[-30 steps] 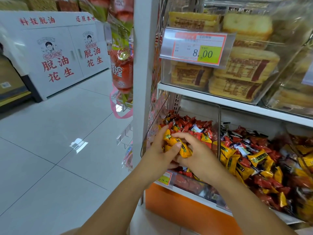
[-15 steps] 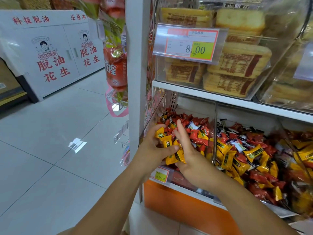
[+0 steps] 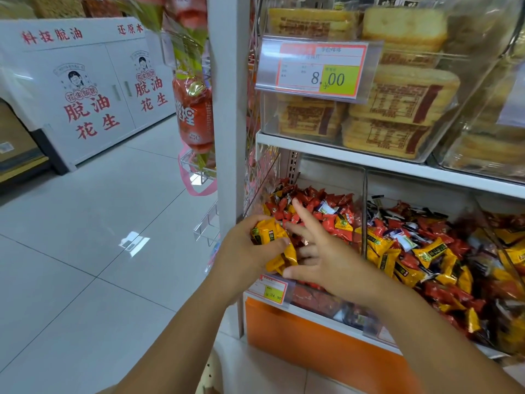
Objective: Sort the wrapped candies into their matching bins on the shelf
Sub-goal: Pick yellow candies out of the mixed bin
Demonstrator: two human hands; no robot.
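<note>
Nearest, just above the small price tag (image 3: 272, 290) on the lower shelf lip: left hand (image 3: 244, 260) clamped round a bunch of yellow candies (image 3: 268, 237), fingers and thumb curled over the wrappers. Cannot tell how many pieces sit in that fist. Just to the right, right hand (image 3: 324, 251) spread flat, fingers straight and apart, thumb tip touching the lowest yellow wrapper, nothing pinched. Probably gathering stray yellows out of the left bin (image 3: 309, 298), heaped mostly with red candies (image 3: 318, 220), for the right bin (image 3: 420, 189), where yellow lies thick though mixed with red. To do this well: hold the bunch over the pile rather than over the floor (image 3: 99, 251), so a slipped piece drops back in. Squeeze no harder than needed, since slick wrappers likely squirt from a crowded fist. Pick with the right fingertips one yellow at a time and feed each into the left palm. Lift over the clear divider (image 3: 364, 194), not against it, and let go low above the heap. Farther up, on the shelf above: clear boxes of packed cakes (image 3: 397, 103) behind a price tag (image 3: 318, 72) reading 8.00. Farthest left, across the tiles: a white cabinet (image 3: 85, 89) with red lettering.
</note>
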